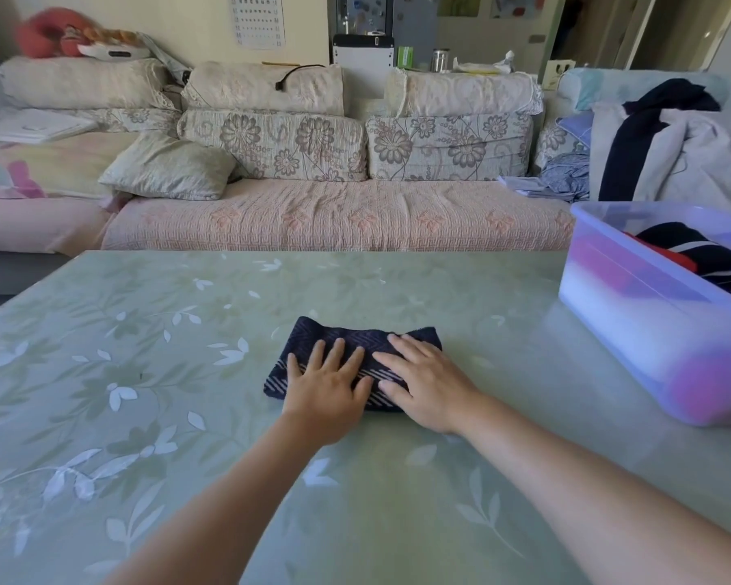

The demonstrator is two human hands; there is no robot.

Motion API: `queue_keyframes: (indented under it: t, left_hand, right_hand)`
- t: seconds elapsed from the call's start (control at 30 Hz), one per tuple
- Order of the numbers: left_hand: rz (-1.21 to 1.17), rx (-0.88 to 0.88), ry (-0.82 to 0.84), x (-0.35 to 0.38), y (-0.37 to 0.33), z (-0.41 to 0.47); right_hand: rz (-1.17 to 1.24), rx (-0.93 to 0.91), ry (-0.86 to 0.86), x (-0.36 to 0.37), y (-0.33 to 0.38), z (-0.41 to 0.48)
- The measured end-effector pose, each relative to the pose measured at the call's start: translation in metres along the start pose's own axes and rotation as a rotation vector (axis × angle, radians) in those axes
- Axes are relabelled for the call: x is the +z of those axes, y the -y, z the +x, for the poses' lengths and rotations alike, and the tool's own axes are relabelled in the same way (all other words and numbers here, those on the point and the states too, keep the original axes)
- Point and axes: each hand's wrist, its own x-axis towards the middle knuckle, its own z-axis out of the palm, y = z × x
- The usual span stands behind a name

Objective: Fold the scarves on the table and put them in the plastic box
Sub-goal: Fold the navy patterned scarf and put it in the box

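A dark navy scarf with pale stripes lies folded into a small rectangle in the middle of the green table. Both of my hands lie flat on top of it with straight fingers. My left hand presses its left half, and my right hand presses its right half. The translucent plastic box stands at the table's right edge, to the right of the scarf. Inside it lie folded scarves in dark and red cloth.
Behind the table runs a long sofa with floral cushions. A pile of clothes lies on the seat at the far right, behind the box. The table carries a leaf-pattern cover.
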Motion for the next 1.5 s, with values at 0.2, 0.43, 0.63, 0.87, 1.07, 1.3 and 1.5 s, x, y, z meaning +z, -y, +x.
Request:
queue_keyframes:
  t: [0.2, 0.43, 0.63, 0.87, 1.07, 1.3, 1.5]
  left_hand:
    - [-0.108, -0.217, 0.112, -0.009, 0.037, 0.010]
    - [0.068, 0.035, -0.332, -0.016, 0.029, -0.002]
    - [-0.044, 0.454, -0.192, -0.014, 0.034, -0.024]
    - [0.107, 0.625, -0.257, -0.018, 0.053, -0.049]
    - [0.126, 0.722, -0.270, -0.017, 0.047, -0.057]
    - [-0.230, 0.532, -0.295, -0.016, 0.041, -0.064]
    - [-0.714, 0.081, -0.228, -0.034, 0.042, -0.064]
  right_hand:
    - [0.008, 0.156, 0.223, -0.002, -0.008, 0.000]
    - [-0.150, 0.227, 0.183, -0.019, 0.004, -0.003]
    - [-0.019, 0.202, 0.174, -0.035, 0.022, -0.016]
    - [-0.019, 0.010, 0.126, -0.039, 0.028, -0.035]
    - [0.108, -0.028, 0.234, -0.032, 0.024, -0.047]
    - [0.085, -0.094, 0.204, -0.047, 0.024, -0.049]
    - [0.245, -0.122, -0.054, -0.034, 0.025, -0.053]
